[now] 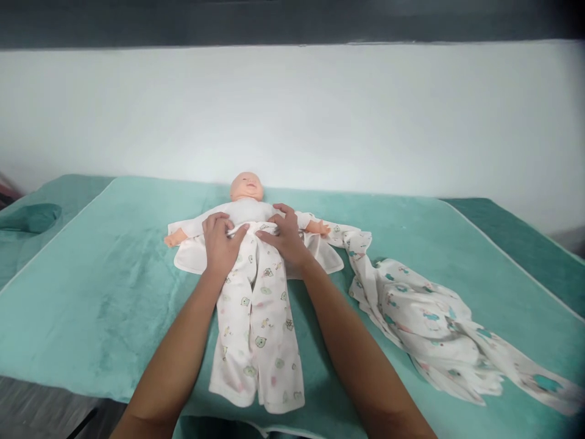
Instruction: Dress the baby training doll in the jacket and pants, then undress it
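Observation:
A baby doll (247, 186) lies on its back with its head at the far side, wearing a white long-sleeved top (249, 210) whose lower flaps spread out to both sides. White printed baby trousers (260, 305) cover its lower body, with the legs laid straight towards me. My left hand (223, 241) grips the trousers' waistband at its left side, thumb towards the middle. At the right side of the same waistband, my right hand (287, 235) holds the fabric with curled fingers. The doll's feet do not show.
A crumpled white printed garment (420, 317) lies to the right, one end reaching the doll's hand. Green plush covering (114, 292) spreads under everything. A white wall (292, 116) stands behind the far edge; grey floor (41, 408) shows at lower left.

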`<state>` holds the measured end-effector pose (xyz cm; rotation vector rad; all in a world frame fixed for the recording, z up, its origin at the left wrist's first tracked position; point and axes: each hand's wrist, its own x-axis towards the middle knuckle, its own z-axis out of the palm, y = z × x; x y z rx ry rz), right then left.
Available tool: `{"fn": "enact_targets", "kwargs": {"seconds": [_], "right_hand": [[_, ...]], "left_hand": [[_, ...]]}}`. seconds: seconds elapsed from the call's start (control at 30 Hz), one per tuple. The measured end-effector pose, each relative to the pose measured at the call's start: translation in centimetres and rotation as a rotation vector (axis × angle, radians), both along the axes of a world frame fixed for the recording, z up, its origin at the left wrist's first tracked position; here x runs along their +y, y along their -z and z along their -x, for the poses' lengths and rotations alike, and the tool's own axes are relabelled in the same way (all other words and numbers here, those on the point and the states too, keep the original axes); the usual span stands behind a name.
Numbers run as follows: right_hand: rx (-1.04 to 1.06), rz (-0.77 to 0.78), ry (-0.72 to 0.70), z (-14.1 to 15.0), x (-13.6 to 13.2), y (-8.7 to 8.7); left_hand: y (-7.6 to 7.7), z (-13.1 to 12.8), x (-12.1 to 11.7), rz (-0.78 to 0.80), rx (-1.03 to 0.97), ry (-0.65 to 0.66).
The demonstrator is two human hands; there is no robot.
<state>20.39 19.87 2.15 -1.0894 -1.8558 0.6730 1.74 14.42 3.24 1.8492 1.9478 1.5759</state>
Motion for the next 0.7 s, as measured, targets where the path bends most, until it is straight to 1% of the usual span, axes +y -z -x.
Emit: {"fn": "enact_targets", "kwargs": {"seconds": [0.1,0.2,0.4,0.53,0.7], "right_hand": [[0.043,-0.069,0.047,0.4,-0.8,-0.1],[0.054,-0.123,0.068,0.5,-1.4,-0.2],[0.006,-0.121,0.109,0.1,-1.7,0.1],[-0.005,-0.031,0.086,-0.1,-1.7,0.4],[-0.025,0.140,-0.045,-1.2,-1.5,-0.4]], "left_hand": [[-0.1,0.1,0.0,-0.007,0.084,-0.042],[-0.2,0.2,-0.2,-0.002,0.120,-0.058],[-0.2,0.2,-0.6,0.009,0.061,-0.109],[0.0,0.5,-0.7,0.059,-0.016,-0.130],[-0.1,1.0,-0.8,0.157,-0.079,-0.119]]}}
